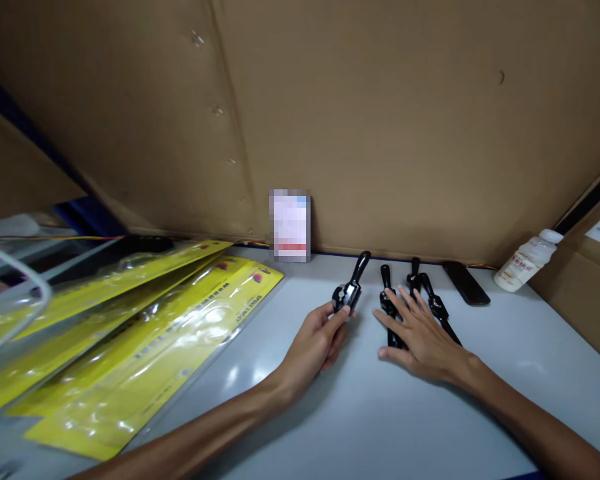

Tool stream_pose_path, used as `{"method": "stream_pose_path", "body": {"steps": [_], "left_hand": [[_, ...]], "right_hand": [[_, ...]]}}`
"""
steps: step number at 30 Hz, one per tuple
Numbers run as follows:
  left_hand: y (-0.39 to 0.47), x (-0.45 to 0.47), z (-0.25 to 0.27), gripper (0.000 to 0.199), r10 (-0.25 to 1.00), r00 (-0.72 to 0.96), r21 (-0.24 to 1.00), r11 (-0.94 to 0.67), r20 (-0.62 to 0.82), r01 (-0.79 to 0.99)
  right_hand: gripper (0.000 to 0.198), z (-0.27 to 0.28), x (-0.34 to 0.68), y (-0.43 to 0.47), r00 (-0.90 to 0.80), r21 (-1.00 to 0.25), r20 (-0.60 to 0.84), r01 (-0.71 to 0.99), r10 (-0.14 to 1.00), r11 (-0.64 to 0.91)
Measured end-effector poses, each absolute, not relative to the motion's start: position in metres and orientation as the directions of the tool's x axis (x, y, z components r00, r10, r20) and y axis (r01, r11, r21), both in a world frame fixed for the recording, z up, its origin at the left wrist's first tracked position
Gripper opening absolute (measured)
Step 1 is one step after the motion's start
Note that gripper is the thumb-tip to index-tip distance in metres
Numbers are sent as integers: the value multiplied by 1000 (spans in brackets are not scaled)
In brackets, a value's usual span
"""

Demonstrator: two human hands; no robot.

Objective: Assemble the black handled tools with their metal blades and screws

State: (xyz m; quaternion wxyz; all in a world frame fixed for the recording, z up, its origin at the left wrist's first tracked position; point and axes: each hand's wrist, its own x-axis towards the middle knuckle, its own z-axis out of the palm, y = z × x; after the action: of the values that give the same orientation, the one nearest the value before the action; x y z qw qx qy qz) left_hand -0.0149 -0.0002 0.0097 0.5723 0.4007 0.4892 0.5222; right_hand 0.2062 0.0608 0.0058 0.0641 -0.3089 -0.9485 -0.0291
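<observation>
Head camera: the left hand (317, 337) is gripping a black tool (350, 293) around its shiny metal middle, thumb on top, and the tool's handle is poking out past the fingertips toward the back wall (380, 133). Can't really tell if it's touching the table (300, 427). The right hand (420, 337) is spreading its fingers wide over three more black tools (434, 303), which are lying close together just right of the held one; the fingers are covering bits of them, so no clue how firmly it's touching. The table's looking pale and glossy. Clear-and-yellow packs (180, 347) are fanning out on the left, a blurred-out card (290, 227) is leaning against the brown wall, and a dark flat slab (466, 283) plus a white-capped bottle (525, 263) are sitting over right, near a cardboard box (593, 280).
</observation>
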Motion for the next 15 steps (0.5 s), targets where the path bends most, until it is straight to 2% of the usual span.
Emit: {"method": "stream_pose_path", "body": {"steps": [4, 7, 10, 13, 15], "left_hand": [[-4, -13, 9, 42, 995, 3, 988, 101, -101, -119], [-3, -14, 8, 40, 995, 18, 990, 95, -94, -104], [0, -15, 6, 39, 995, 19, 990, 97, -95, -107], [1, -14, 6, 39, 996, 13, 991, 86, -85, -107], [1, -14, 6, 40, 997, 20, 991, 78, -76, -108]], "right_hand": [[61, -3, 212, 79, -669, 10, 98, 741, 737, 671], [64, -10, 213, 86, -562, 28, 122, 826, 818, 563], [67, -8, 215, 87, -518, 54, 176, 854, 837, 517], [55, 10, 230, 82, -497, 95, 275, 866, 823, 491], [44, 25, 249, 70, -344, 88, 353, 938, 870, 335]]}}
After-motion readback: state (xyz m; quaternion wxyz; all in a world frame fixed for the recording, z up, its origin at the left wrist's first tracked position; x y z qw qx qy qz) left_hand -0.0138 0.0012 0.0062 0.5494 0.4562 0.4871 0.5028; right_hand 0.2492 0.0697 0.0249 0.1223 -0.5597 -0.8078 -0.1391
